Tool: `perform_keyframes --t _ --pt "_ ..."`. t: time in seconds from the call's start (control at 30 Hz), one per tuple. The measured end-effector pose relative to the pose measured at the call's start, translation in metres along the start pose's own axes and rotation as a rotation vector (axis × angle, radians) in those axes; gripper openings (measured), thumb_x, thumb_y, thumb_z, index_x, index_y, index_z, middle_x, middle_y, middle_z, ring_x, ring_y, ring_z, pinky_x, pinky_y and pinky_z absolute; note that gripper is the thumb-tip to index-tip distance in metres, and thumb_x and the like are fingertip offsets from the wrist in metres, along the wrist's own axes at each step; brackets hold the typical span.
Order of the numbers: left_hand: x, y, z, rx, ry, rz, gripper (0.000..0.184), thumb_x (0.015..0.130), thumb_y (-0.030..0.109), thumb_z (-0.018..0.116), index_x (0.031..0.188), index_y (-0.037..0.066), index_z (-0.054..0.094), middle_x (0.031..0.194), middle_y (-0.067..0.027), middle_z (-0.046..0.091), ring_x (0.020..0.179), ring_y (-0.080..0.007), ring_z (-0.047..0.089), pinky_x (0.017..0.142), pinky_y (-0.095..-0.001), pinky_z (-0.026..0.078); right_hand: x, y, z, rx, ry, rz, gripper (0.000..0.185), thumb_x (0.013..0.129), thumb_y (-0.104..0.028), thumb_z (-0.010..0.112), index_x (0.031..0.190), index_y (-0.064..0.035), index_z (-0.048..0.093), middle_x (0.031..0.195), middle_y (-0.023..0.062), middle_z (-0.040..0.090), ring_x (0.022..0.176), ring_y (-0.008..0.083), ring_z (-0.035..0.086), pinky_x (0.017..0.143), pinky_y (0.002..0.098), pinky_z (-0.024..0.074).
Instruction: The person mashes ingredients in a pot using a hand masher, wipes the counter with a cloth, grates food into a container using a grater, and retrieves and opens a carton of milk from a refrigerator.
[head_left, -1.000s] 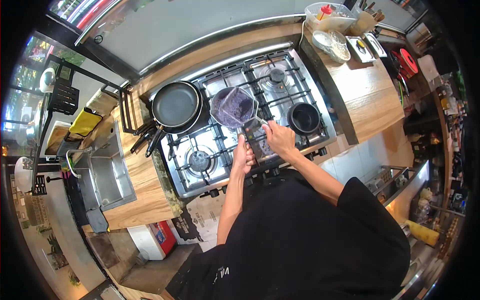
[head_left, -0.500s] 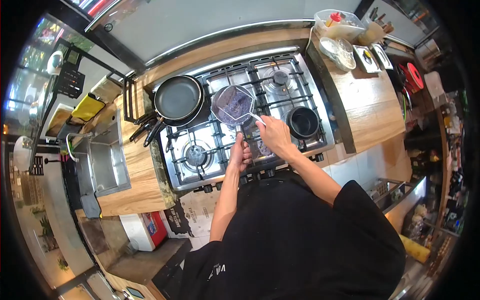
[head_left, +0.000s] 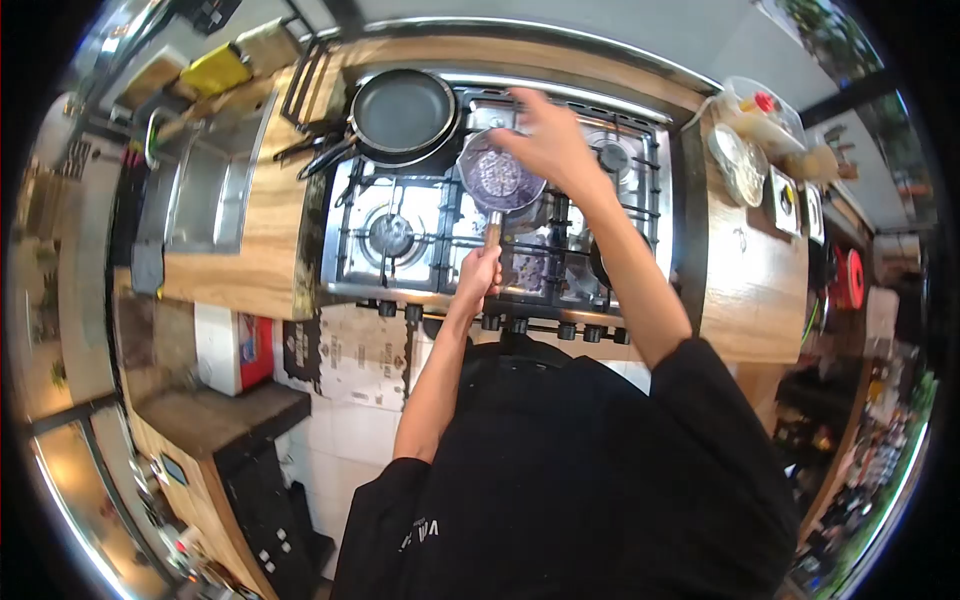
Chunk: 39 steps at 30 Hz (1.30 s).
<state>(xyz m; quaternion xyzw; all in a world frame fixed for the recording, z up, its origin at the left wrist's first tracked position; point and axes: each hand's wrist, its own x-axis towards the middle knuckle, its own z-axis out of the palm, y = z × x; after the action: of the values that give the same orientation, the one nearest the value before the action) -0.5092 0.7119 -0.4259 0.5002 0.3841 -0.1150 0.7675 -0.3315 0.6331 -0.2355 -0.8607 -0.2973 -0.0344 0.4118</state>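
Note:
My left hand [head_left: 480, 276] is wrapped round the handle of a small saucepan [head_left: 470, 180] on the stove. Inside the pan is a purple, lumpy mixture [head_left: 500, 172] with a pale patch in the middle. Over the pan's right side is my right hand [head_left: 548, 145], blurred, with thumb and fingers apart and nothing visible between them. The metal wire utensil does not show clearly. My right forearm partly covers a small black pot [head_left: 600, 264].
Black frying pans [head_left: 403, 112] sit at the stove's back left, handles pointing left. Left of the stove are a wooden counter [head_left: 235, 285] and a sink [head_left: 215, 180]. The right counter [head_left: 755, 310] bears bowls [head_left: 740, 170], a plastic bin [head_left: 765, 105] and metal trays [head_left: 783, 200].
My right hand has let go of the wire utensil and moved up over the pan, opening. My left hand still holds the handle. The view has shifted and turned.

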Motion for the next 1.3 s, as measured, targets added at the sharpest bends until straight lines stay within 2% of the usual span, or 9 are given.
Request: perform_keyframes --t 0.07,0.13,0.17,0.23,0.3,0.43,0.57,0.87,1.3 --pt "-0.001 -0.004 -0.003 0.015 0.026 0.063 0.025 0.092 0.031 0.06 0.088 0.008 0.051 0.066 0.0012 0.05 0.052 -0.0068 0.049 0.041 -0.0238 0.039 -0.057 0.016 0.011 0.068 0.229 0.29 0.046 0.08 -0.033 0.071 0.106 0.0023 0.06 0.08 0.0216 0.067 0.077 0.0347 0.068 0.07 0.0435 0.0525" --pt "-0.004 0.002 -0.004 0.151 -0.086 0.154 0.024 0.09 0.027 0.06 0.082 0.005 0.056 0.066 -0.0014 0.057 0.055 -0.0104 0.054 0.044 -0.0282 0.041 -0.13 0.066 0.057 0.074 0.02 0.593 0.044 0.088 -0.042 0.067 0.1 -0.0002 0.064 0.088 0.013 0.071 0.075 0.0187 0.066 0.067 0.0345 0.053" --pt "-0.004 0.003 -0.002 0.131 -0.088 0.165 0.024 0.09 0.027 0.06 0.082 0.005 0.056 0.066 -0.0014 0.057 0.055 -0.0104 0.054 0.044 -0.0282 0.041 -0.138 0.045 0.05 0.172 -0.421 0.867 0.049 0.09 -0.051 0.062 0.097 -0.002 0.065 0.085 0.0077 0.068 0.077 0.0175 0.064 0.066 0.0345 0.0522" --pt "-0.006 0.006 0.008 0.257 -0.048 0.283 0.027 0.089 0.024 0.059 0.078 -0.001 0.061 0.069 -0.0057 0.063 0.061 -0.0156 0.06 0.05 -0.0326 0.045 -0.163 0.053 0.088 0.606 -0.533 1.081 0.043 0.094 -0.049 0.056 0.095 -0.0063 0.062 0.087 0.003 0.062 0.08 0.0165 0.061 0.07 0.0352 0.0519" --pt "-0.007 0.006 0.01 0.344 -0.034 0.351 0.033 0.086 0.028 0.058 0.084 -0.004 0.065 0.076 -0.0178 0.069 0.072 -0.0291 0.069 0.064 -0.0416 0.051 -0.158 0.053 0.112 1.193 -0.338 1.117 0.035 0.098 -0.04 0.052 0.097 -0.0064 0.061 0.089 0.0051 0.064 0.081 0.0188 0.062 0.074 0.0358 0.0528" --pt "-0.064 0.039 -0.023 1.111 -0.144 0.428 0.037 0.082 0.032 0.059 0.091 -0.002 0.069 0.095 -0.0254 0.069 0.089 -0.0415 0.066 0.079 -0.0491 0.053 -0.149 0.033 0.119 0.99 -0.204 1.177 0.031 0.1 -0.035 0.048 0.094 -0.0061 0.056 0.079 0.0052 0.061 0.07 0.0202 0.061 0.063 0.0382 0.0525" --pt "-0.121 0.02 -0.108 1.03 -0.217 0.706 0.037 0.086 0.037 0.061 0.091 0.001 0.066 0.089 -0.018 0.069 0.085 -0.0347 0.067 0.075 -0.0434 0.052 -0.167 0.051 0.131 0.753 -0.104 1.173 0.037 0.1 -0.045 0.047 0.081 -0.0136 0.05 0.063 -0.0007 0.048 0.046 0.0108 0.044 0.037 0.0269 0.0318" --pt "-0.172 -0.006 -0.406 0.694 0.091 0.488 0.02 0.091 0.018 0.059 0.093 0.0 0.065 0.082 -0.0111 0.067 0.075 -0.018 0.063 0.07 -0.0318 0.05 -0.19 -0.001 0.152 0.521 0.091 1.049 0.044 0.098 -0.048 0.049 0.068 -0.0157 0.047 0.052 -0.0046 0.041 0.037 0.0073 0.036 0.033 0.024 0.0227" --pt "-0.057 0.257 -0.747 0.9 0.494 0.783 0.015 0.09 0.014 0.063 0.098 0.002 0.063 0.087 -0.0064 0.066 0.073 -0.0135 0.06 0.065 -0.0278 0.048 -0.179 -0.233 0.254 0.558 0.158 1.126 0.036 0.101 -0.04 0.046 0.079 -0.0118 0.05 0.054 -0.005 0.041 0.041 0.0044 0.037 0.035 0.022 0.0266"
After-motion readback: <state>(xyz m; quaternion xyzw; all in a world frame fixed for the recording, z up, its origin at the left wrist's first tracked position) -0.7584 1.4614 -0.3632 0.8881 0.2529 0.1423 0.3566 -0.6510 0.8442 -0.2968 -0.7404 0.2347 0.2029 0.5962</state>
